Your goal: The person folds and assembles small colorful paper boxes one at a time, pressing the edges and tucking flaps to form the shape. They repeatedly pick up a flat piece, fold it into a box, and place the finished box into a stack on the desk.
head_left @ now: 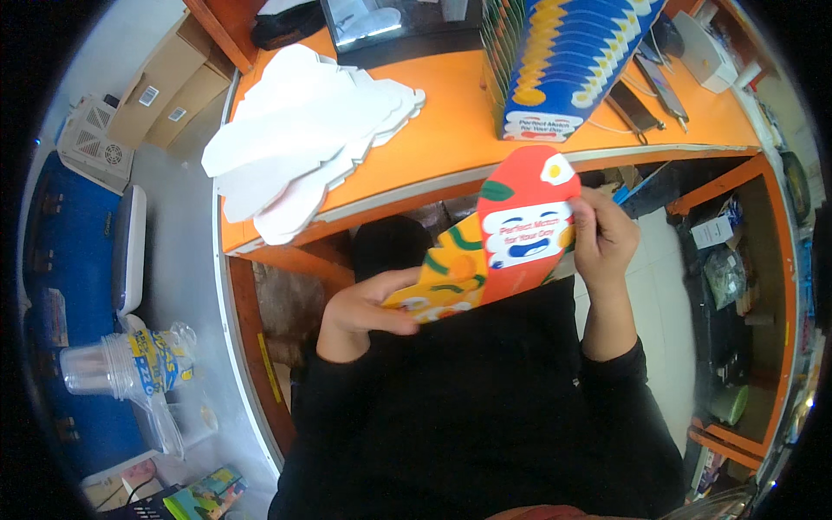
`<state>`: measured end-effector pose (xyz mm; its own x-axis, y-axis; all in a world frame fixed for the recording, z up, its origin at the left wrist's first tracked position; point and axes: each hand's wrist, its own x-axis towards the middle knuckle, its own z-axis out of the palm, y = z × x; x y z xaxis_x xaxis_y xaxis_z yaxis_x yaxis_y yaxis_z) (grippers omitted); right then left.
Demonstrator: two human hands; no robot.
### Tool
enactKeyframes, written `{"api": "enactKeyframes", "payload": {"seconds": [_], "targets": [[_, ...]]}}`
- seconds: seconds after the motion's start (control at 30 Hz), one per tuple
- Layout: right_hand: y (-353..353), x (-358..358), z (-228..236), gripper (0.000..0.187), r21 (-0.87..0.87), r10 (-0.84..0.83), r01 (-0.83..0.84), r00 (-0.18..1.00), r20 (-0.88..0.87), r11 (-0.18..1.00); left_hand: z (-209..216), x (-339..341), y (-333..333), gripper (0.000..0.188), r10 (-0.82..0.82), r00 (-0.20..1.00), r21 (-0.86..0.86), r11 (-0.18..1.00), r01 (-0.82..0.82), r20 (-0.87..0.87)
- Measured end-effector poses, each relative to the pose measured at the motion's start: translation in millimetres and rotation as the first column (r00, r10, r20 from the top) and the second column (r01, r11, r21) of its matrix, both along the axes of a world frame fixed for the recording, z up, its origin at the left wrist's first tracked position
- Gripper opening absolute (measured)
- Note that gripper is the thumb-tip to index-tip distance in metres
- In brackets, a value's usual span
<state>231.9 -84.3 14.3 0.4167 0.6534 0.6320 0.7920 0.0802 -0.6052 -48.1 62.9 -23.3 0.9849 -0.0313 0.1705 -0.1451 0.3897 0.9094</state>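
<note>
A brightly printed card carton [520, 277], red on one panel and yellow-orange with green on the other, is held over my lap, in front of the table edge. My left hand [368, 310] pinches its yellow lower-left end, thumb on the near face. At the upper right, my right hand [605, 241] grips the edge of the red panel, which has a rounded top with a fried-egg picture. Beyond it on the orange table stands a tall nested stack of blue printed cartons [555, 78]. Left of that lies a loose pile of white die-cut card sheets [303, 130].
The orange table [416, 184] spans the far side, with a dark-framed screen [399, 30] at the back. Phones [633, 111] and cables lie right of the carton stack. On the grey surface at left are nested clear plastic cups [100, 368]. An orange-framed shelf [771, 347] stands at right.
</note>
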Motion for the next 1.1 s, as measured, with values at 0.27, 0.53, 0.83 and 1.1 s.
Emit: {"api": "enactKeyframes", "payload": {"seconds": [0.27,0.53,0.83,1.1], "targets": [[-24.5,-35.3,-13.9,0.058,-0.243,0.106,-0.033,0.949,0.296,0.969,7.5,41.5,-55.3,0.062,0.211,0.918,-0.049,0.969,-0.241,-0.335],[-35.0,-32.6,-20.8,0.041,-0.326,0.388,-0.394,0.918,-0.087,0.859,-10.0,50.3,-59.7,0.054,0.119,0.911,0.049,0.993,-0.109,-0.396],[-39.3,-33.1,-29.2,0.019,-0.044,0.384,-0.435,0.835,-0.394,0.899,-23.8,56.7,-60.9,0.051,0.343,0.920,-0.153,0.915,-0.372,-0.188],[-17.8,-29.5,-5.6,0.018,-0.215,0.365,-0.459,0.857,-0.365,0.862,-1.4,68.4,-78.0,0.039,0.475,0.806,-0.067,0.847,-0.528,-0.353]]}}
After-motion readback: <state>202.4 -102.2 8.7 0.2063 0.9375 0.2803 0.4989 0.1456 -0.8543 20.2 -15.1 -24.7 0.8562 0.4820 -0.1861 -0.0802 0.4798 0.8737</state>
